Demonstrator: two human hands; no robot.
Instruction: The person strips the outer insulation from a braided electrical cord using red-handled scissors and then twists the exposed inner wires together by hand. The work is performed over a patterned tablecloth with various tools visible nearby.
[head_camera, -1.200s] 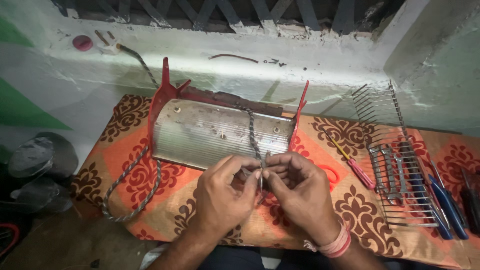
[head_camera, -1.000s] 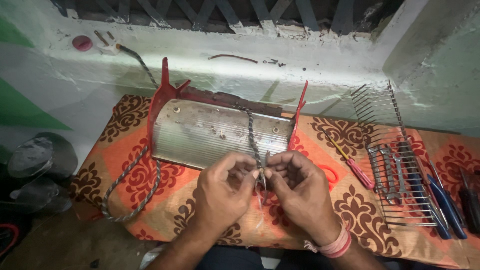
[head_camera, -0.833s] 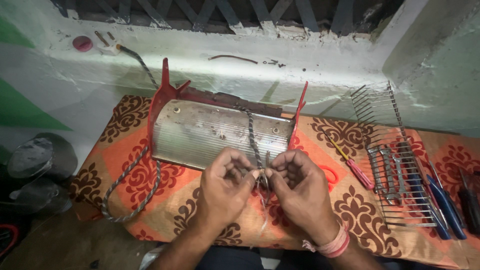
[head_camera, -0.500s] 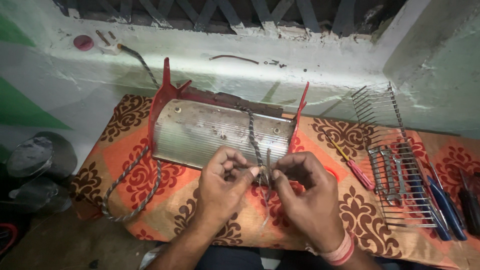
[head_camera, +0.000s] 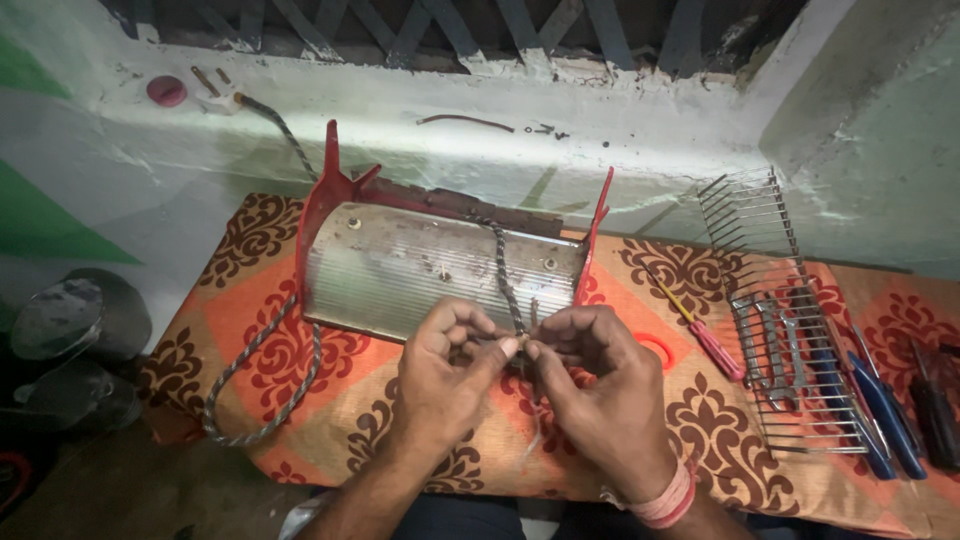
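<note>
Both hands, left and right, pinch the braided cord's bare wire ends just before the heater.

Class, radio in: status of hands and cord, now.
Left hand and right hand both pinching the cord ends. Cord runs over the heater. Nothing in the way.

A metal heater with red end plates blocks the surface's back middle. A cord loops across the left side. A wire rack, spanners and screwdriver crowd the right edge. Open cloth lies along the front-left corner.
</note>
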